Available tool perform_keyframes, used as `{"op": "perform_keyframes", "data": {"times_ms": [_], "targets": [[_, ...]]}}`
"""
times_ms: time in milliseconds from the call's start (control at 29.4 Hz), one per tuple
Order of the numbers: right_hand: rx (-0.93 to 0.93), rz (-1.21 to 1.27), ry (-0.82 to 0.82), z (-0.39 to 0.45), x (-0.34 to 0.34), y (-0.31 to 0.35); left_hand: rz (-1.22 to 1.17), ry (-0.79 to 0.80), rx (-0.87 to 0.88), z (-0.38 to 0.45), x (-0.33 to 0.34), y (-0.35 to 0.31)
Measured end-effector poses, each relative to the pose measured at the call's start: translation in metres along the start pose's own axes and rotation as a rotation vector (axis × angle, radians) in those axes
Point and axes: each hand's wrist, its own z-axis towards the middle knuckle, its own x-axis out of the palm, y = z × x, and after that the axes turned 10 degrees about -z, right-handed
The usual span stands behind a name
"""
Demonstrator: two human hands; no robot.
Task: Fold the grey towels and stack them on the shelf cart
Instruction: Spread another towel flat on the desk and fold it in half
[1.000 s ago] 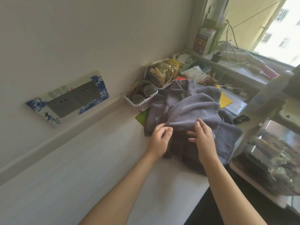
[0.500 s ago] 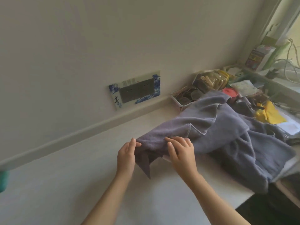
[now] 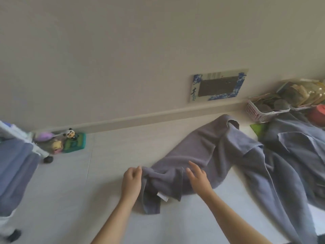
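1. The cart [image 3: 19, 138], far left, has a white frame and black wheels; soft grey-blue cloth [image 3: 12, 166] hangs from it, blurred.
2. Small toys [image 3: 61, 141] sit by the wall past the cart: a lilac lump, a panda figure, a green block.
3. The counter [image 3: 79, 191] is pale, smooth and matt.
4. The left hand [image 3: 131, 182] pinches the near-left edge of the towel [image 3: 193, 155], its fingers curled over the bunched terry.
5. The towel is grey, napped and rumpled, lying on the counter in a long diagonal band from the hands up toward the wall; a white tag [image 3: 162, 196] shows at its near hem.
6. The right hand [image 3: 198, 178] rests on the towel with fingers spread and nearly straight, holding nothing.
7. A flat rectangular socket plate [image 3: 218, 86] with a blue-patterned border is on the wall.
8. More grey towels [image 3: 290, 164] lie heaped at the right, draping over the counter's edge.
9. A white slotted plastic basket [image 3: 260, 111] stands by the wall, touching the heap.
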Motion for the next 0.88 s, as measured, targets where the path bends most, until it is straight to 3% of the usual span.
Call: {"op": "perform_keyframes", "data": {"times_ms": [204, 272, 374, 442, 680, 885], "targets": [[-0.058, -0.024, 0.14, -0.003, 0.028, 0.016, 0.236, -0.05, 0.242, -0.009, -0.018, 0.015], [-0.065, -0.039, 0.16, -0.005, 0.037, 0.023, 0.245, 0.039, 0.258, -0.017, -0.023, 0.017], [-0.08, 0.018, 0.121, -0.006, 0.038, 0.026, 0.192, 0.304, 0.147, -0.03, -0.015, 0.01], [-0.086, 0.123, 0.085, -0.009, 0.037, 0.031, 0.159, 0.377, 0.096, -0.036, -0.01, 0.011], [-0.156, 0.471, 0.197, -0.015, 0.008, 0.061, 0.091, 0.383, 0.088, -0.051, 0.014, -0.017], [-0.275, 0.323, 0.289, -0.018, -0.01, 0.08, 0.102, 0.316, 0.035, -0.042, 0.021, -0.024]]}}
